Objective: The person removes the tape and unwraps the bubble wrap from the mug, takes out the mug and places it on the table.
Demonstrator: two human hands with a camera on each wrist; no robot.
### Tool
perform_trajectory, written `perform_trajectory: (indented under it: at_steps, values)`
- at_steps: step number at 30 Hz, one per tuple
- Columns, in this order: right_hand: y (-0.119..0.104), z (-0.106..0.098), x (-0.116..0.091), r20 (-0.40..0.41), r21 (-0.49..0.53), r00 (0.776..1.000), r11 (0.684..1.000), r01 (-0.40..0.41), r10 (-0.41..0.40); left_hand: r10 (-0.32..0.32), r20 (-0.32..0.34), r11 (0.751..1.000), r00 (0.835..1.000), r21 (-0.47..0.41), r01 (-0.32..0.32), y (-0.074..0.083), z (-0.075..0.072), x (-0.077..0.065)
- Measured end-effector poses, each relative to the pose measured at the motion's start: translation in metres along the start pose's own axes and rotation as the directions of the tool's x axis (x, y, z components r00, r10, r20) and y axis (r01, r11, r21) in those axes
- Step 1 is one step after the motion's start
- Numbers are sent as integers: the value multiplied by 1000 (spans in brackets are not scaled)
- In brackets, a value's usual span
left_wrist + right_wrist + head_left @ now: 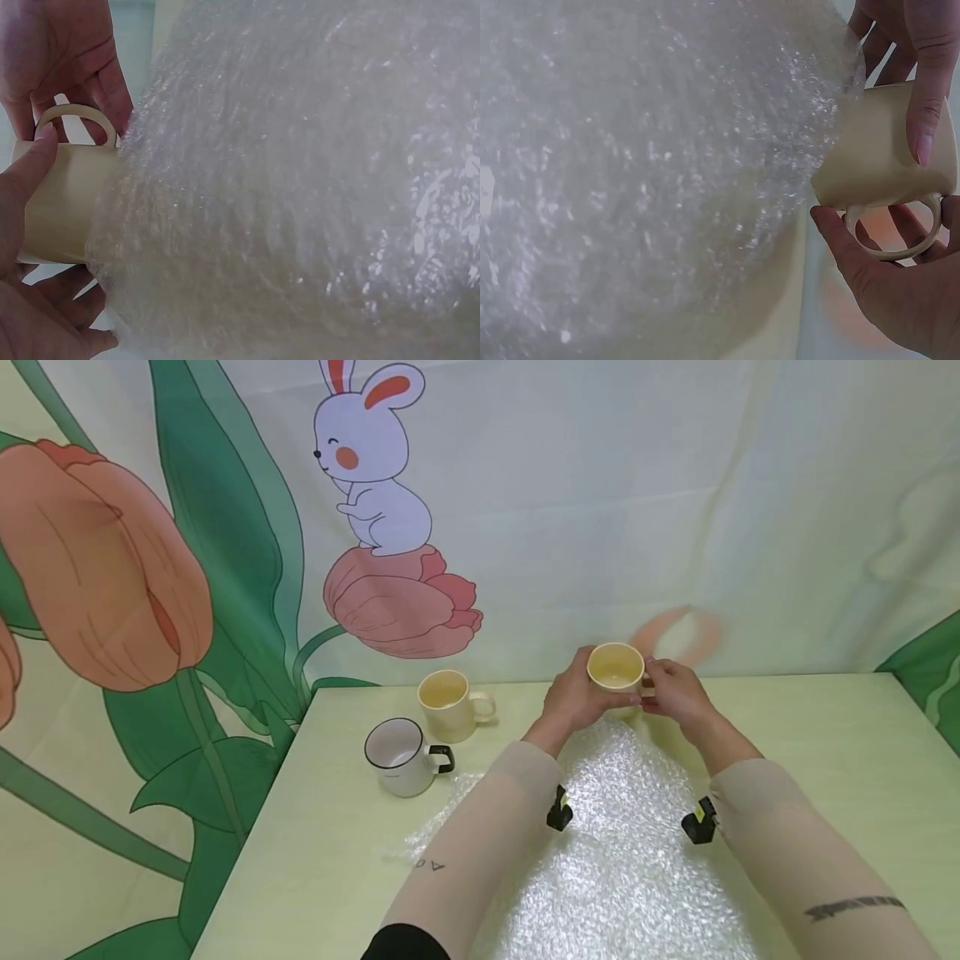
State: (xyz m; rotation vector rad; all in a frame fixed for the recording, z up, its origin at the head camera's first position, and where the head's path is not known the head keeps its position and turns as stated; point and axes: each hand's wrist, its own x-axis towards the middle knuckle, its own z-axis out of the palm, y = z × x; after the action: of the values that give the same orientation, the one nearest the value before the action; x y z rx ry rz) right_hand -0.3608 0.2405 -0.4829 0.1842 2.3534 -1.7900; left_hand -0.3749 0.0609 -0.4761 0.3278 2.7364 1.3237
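Observation:
A pale yellow mug (pixel 617 670) is held up at the far edge of the table, its opening facing up. My left hand (pixel 573 697) grips its body from the left, with the thumb laid along the side in the right wrist view. From the right, my right hand (pixel 681 695) pinches the mug at its handle (pixel 900 251). Bubble wrap (pixel 622 860) spreads over the table under my forearms, and its far end overlaps the mug's base in the left wrist view.
Left of my arms stand a second yellow mug (pixel 445 708) and a white enamel-style mug (pixel 405 760) with a black rim and handle. The pale table (pixel 300 860) meets a printed backdrop (pixel 570 527) with a rabbit and tulips behind it.

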Motion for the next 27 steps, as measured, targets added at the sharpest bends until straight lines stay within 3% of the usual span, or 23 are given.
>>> perform_trajectory:
  at_steps: [10,17,27]
  values:
    - [11,7,4,17,2,999,999,-35,35,20,-5,993,1000,113,-19,-10,4,2]
    - [17,10,8,40,-5,999,1000,-23,23,-8,-25,984,1000,180,12,-15,4,4]
    - [20,13,11,38,0,999,999,-37,37,-35,-19,982,999,185,37,-16,4,4]
